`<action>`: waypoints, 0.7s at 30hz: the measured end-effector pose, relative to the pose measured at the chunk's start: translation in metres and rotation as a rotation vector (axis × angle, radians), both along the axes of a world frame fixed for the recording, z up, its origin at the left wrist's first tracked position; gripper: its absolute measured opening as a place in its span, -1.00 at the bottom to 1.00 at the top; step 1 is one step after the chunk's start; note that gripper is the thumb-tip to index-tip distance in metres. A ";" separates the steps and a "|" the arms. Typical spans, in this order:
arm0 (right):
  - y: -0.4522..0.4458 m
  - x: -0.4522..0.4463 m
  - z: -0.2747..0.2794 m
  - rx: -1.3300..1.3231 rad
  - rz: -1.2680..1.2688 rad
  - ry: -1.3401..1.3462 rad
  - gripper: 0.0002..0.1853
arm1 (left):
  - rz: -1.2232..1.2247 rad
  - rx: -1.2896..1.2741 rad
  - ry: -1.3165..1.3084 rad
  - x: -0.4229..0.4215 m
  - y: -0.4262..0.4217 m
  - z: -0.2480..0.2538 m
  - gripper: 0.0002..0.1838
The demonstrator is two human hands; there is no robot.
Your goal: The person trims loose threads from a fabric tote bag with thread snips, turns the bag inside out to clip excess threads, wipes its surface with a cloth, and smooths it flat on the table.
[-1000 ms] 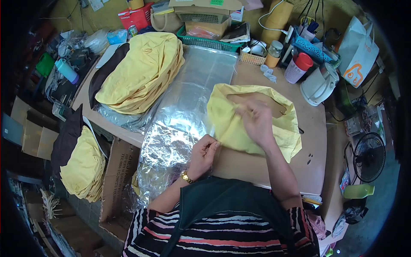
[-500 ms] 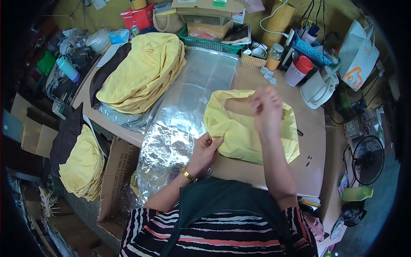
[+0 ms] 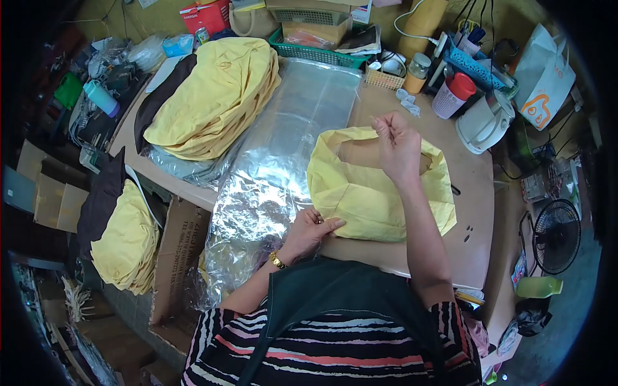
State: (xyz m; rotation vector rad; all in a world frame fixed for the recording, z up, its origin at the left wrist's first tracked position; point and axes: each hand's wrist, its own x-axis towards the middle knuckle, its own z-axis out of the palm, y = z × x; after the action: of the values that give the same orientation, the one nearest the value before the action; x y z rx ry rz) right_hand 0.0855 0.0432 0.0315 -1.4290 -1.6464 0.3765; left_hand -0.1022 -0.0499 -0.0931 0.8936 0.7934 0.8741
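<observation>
A yellow cloth piece (image 3: 364, 209) with a wide opening lies on the brown tabletop in front of me. At its near left edge, my left hand (image 3: 310, 234) pinches the cloth between thumb and fingers. My right hand (image 3: 399, 147) is raised over the opening with its fingers pinched together; whatever they hold, if anything, is too small to make out. Left of the cloth lies a stack of clear plastic sheets or bags (image 3: 299, 122). Beyond that sits a pile of folded yellow cloth pieces (image 3: 212, 96) with a dark brown part (image 3: 159, 103) along its left side.
Another yellow and brown cloth pile (image 3: 125, 235) sits at lower left, beside an open cardboard box (image 3: 177, 257). A green basket (image 3: 315, 55), a jar (image 3: 417, 72), a red-lidded cup (image 3: 452, 96) and a kettle (image 3: 486, 125) line the back. A fan (image 3: 557, 236) stands right.
My right hand was blurred and is now sharp, its fingers pinched over the opening. The yellow cloth's opening looks wider and rounder. My left hand stays at the cloth's near left edge.
</observation>
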 end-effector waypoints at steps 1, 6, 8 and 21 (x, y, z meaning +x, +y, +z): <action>-0.002 0.000 0.006 -0.081 -0.020 -0.100 -0.78 | 0.054 0.021 -0.115 0.003 -0.002 0.000 -0.68; -0.031 -0.012 -0.012 0.263 0.225 -0.349 -0.75 | 0.236 0.086 -0.144 0.016 0.002 0.032 -0.76; -0.032 -0.011 -0.012 0.125 0.235 -0.330 -0.74 | 0.284 0.086 -0.131 0.014 0.004 0.027 -0.80; -0.002 0.007 -0.019 0.220 0.030 -0.021 -0.80 | -0.119 0.691 0.557 -0.027 -0.001 0.012 -0.77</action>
State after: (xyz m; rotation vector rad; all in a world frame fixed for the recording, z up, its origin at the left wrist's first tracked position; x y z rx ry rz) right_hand 0.0928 0.0411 0.0121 -1.2490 -1.6714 0.1905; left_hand -0.1297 -0.0512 -0.0810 1.8296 0.9086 0.8074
